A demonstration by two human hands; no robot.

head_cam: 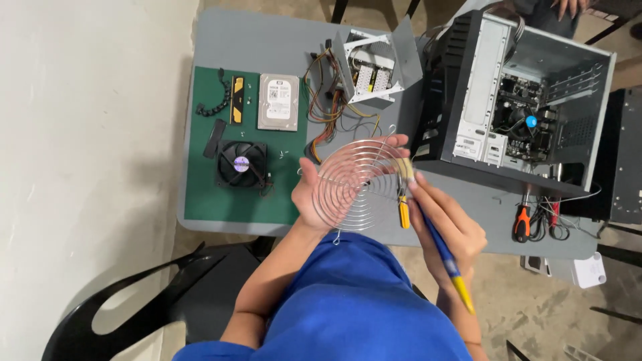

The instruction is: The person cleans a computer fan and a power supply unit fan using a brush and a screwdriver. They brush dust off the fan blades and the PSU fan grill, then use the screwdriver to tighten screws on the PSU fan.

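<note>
Grey and crowded, the table (221, 40) stands on a concrete floor beside a pale wall, with a black plastic chair (134, 294) near its front-left corner. Taking the open computer case (528, 107) as landmark: it lies on its side at the right end of the table, the motherboard inside visible. Just left of the case sits the opened power supply unit (374, 67) with its bundle of coloured wires (328, 113). Farther left of the case a green mat (200, 194) carries a hard drive (278, 101), a black cooling fan (241, 164) and a memory stick (237, 99). Below the case, near the table edge, lie red-handled pliers (521, 224).

Left of the case's lower corner, above the table edge, the left hand (314, 194) holds a round wire fan grille (358, 184) flat on its open palm, fingers curled at the rim. The right hand (455, 230) closes around a blue-and-yellow brush (441, 251), and its bristles touch the right rim of the grille. A yellow-handled screwdriver (404, 210) is seen just under that rim.

I judge the step is brushing dust from the grille. The next move probably calls for turning the grille on the palm, so the brush reaches the other wires.
</note>
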